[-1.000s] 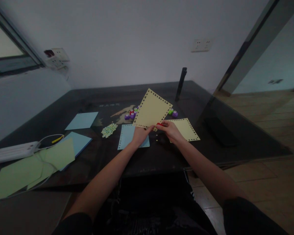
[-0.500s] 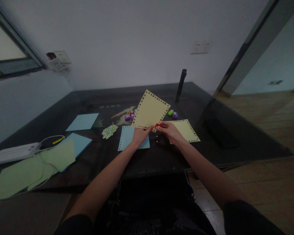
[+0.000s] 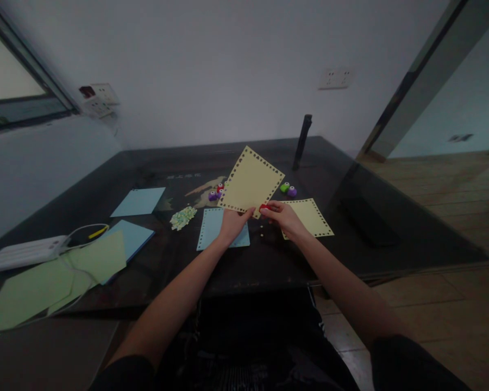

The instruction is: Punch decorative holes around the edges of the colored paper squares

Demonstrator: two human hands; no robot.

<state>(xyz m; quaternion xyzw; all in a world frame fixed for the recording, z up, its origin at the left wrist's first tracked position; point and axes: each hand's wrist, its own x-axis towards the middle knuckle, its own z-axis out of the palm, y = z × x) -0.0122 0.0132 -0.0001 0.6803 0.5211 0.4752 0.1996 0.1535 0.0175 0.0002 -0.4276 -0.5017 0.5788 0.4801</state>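
Note:
My left hand point(image 3: 233, 224) pinches the lower edge of a yellow sheet point(image 3: 252, 180), which is tilted up above the table and has small holes along its edges. At the sheet's lower right corner, my right hand point(image 3: 283, 214) grips a small red punch point(image 3: 264, 208). A blue sheet point(image 3: 208, 231) with holes at its edges lies under my left hand. Another yellow sheet point(image 3: 313, 218) with edge holes lies partly behind my right hand. A few tiny paper bits point(image 3: 262, 234) rest on the dark table between the hands.
Small purple and red punches point(image 3: 212, 195) lie left of the raised sheet, a green one point(image 3: 284, 187) and a purple one right. Further left are paper bits point(image 3: 183, 218), blue sheets point(image 3: 138, 202), green sheets point(image 3: 36, 285) and a power strip point(image 3: 24, 254). A black upright object point(image 3: 302, 142) stands behind.
The raised yellow sheet has turned slightly and shifted a little up and to the right. The red punch now shows a small distance further right at its corner.

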